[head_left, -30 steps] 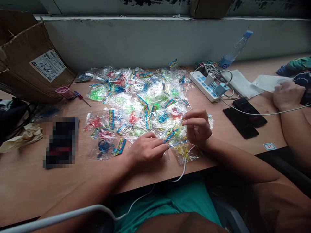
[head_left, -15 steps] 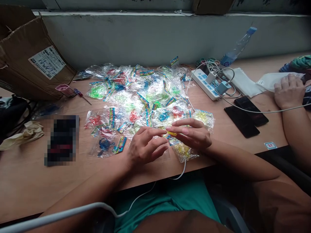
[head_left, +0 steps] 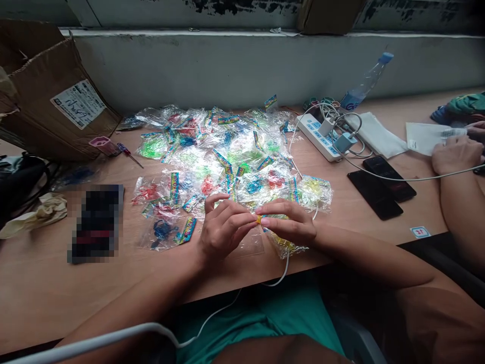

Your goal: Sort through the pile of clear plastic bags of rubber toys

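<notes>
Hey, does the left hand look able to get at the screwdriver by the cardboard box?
Probably yes. The left hand is the nearer one, and only low plastic bags of toys lie between it and the screwdriver. Its fingers are pinching a small yellow piece, though.

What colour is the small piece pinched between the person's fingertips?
Yellow; the piece shows best in the head view.

Plastic packets point(head_left: 212, 156) ahead of left hand point(head_left: 223, 227), right hand point(head_left: 288, 222) (white cable point(head_left: 285, 268) behind right).
</notes>
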A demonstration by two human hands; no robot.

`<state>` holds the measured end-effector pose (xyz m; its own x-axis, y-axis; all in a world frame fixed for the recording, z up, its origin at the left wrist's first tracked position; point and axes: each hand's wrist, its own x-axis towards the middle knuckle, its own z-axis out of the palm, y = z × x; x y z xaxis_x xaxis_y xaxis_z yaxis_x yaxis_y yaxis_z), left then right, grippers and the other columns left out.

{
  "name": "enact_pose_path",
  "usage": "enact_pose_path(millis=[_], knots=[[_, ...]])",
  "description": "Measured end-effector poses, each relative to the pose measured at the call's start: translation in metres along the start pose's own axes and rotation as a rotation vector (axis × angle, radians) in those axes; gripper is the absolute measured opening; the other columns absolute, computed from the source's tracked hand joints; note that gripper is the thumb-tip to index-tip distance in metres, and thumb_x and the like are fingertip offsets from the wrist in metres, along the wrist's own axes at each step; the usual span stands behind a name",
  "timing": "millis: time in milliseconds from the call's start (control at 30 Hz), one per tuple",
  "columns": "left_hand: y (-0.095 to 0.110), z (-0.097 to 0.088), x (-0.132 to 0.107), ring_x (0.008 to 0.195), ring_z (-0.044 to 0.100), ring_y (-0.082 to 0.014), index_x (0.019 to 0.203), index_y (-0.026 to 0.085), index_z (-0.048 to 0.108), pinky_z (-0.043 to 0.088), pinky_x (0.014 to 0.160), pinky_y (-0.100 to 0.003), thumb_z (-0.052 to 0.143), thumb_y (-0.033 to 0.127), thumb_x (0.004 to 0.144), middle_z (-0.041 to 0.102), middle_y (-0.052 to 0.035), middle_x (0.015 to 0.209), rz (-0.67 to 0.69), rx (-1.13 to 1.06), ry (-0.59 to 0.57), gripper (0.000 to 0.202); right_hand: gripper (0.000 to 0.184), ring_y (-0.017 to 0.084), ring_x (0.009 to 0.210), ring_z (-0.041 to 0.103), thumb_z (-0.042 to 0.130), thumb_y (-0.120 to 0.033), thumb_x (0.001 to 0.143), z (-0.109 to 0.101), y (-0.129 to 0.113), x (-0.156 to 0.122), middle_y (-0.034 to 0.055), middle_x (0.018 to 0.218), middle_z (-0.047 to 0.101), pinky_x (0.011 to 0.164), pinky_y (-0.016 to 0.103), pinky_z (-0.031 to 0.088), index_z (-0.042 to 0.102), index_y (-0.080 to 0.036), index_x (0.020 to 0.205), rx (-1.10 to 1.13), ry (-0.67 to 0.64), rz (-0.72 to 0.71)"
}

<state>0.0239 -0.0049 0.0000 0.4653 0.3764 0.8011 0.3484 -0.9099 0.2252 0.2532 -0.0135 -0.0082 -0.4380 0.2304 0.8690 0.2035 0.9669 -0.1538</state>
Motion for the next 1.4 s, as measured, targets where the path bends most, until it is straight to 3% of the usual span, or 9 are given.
enact_pose_path(millis=[100,267,467,667,767,933,1100,1233,1400], knots=[[-0.001,0.002,-0.002,0.078,0.072,-0.0122,0.116,0.028,0.059,0.044,0.103,-0.04,0.07,0.019,0.1,0.077,0.0057,0.09,-0.006,0.02,0.002,0.021,0.058,0.019,0.099,0.076,0.067,-0.004,0.095,0.003,0.001,-0.005,0.0104,0.115,0.076,0.078,0.032,0.068,0.059,-0.024,0.149,-0.04,0.049,0.046],[0.001,0.002,-0.004,0.077,0.069,-0.0126,0.126,0.026,0.062,0.044,0.1,-0.039,0.069,0.01,0.098,0.076,0.0037,0.09,0.001,0.065,0.015,0.033,0.059,0.019,0.099,0.075,0.066,-0.004,0.096,0.004,0.005,-0.004,0.0084,0.115,0.075,0.079,0.034,0.066,0.058,-0.026,0.15,-0.063,0.0,0.054],[-0.011,-0.002,-0.005,0.085,0.066,-0.0159,0.133,0.03,0.065,0.041,0.099,-0.04,0.067,0.014,0.1,0.073,0.001,0.094,-0.04,0.162,-0.041,0.036,0.056,0.02,0.091,0.073,0.068,-0.006,0.095,-0.005,0.022,-0.002,0.0034,0.103,0.081,0.075,0.036,0.064,0.062,-0.031,0.144,-0.185,0.086,0.072],[-0.02,-0.003,-0.004,0.088,0.062,-0.0185,0.115,0.028,0.071,0.038,0.098,-0.042,0.064,0.017,0.101,0.068,-0.001,0.095,-0.173,0.185,-0.043,0.019,0.045,0.02,0.091,0.077,0.067,-0.006,0.095,-0.011,0.027,-0.002,0.0025,0.104,0.082,0.076,0.037,0.065,0.068,-0.032,0.132,-0.238,0.154,0.079],[-0.019,-0.004,-0.003,0.089,0.058,-0.0208,0.101,0.024,0.066,0.037,0.096,-0.043,0.057,0.022,0.103,0.063,-0.0023,0.091,-0.216,0.189,-0.018,0.01,0.042,0.021,0.095,0.078,0.065,-0.006,0.096,-0.009,0.023,-0.003,0.0037,0.108,0.08,0.077,0.039,0.066,0.068,-0.032,0.129,-0.209,0.191,0.093],[-0.018,-0.007,-0.003,0.081,0.05,-0.0213,0.08,0.022,0.053,0.035,0.087,-0.041,0.039,0.03,0.109,0.053,-0.0024,0.081,-0.2,0.173,-0.023,0.033,0.033,0.021,0.094,0.075,0.061,-0.009,0.099,-0.004,0.016,-0.004,0.0056,0.105,0.077,0.072,0.037,0.066,0.072,-0.029,0.123,-0.161,0.118,0.053],[-0.019,-0.01,-0.002,0.08,0.048,-0.0196,0.068,0.02,0.05,0.032,0.083,-0.04,0.048,0.049,0.108,0.055,-0.0027,0.081,-0.156,0.185,-0.046,0.05,0.034,0.019,0.089,0.072,0.06,-0.009,0.099,-0.007,0.017,-0.004,0.003,0.102,0.075,0.07,0.036,0.063,0.073,-0.034,0.118,-0.25,0.117,0.054],[-0.02,-0.01,-0.002,0.077,0.05,-0.0171,0.065,0.019,0.051,0.033,0.087,-0.041,0.054,0.041,0.108,0.059,-0.001,0.079,-0.151,0.143,-0.089,0.048,0.036,0.019,0.087,0.072,0.062,-0.008,0.098,-0.007,0.021,-0.006,0.0027,0.102,0.075,0.07,0.037,0.061,0.074,-0.035,0.119,-0.259,0.203,0.102],[-0.02,-0.008,-0.002,0.083,0.059,-0.0176,0.075,0.021,0.064,0.034,0.098,-0.043,0.055,0.041,0.108,0.07,-0.0003,0.085,-0.183,0.137,-0.093,0.04,0.039,0.019,0.087,0.073,0.065,-0.006,0.096,-0.003,0.02,-0.006,0.0037,0.102,0.076,0.071,0.037,0.062,0.072,-0.032,0.124,-0.215,0.224,0.094]])
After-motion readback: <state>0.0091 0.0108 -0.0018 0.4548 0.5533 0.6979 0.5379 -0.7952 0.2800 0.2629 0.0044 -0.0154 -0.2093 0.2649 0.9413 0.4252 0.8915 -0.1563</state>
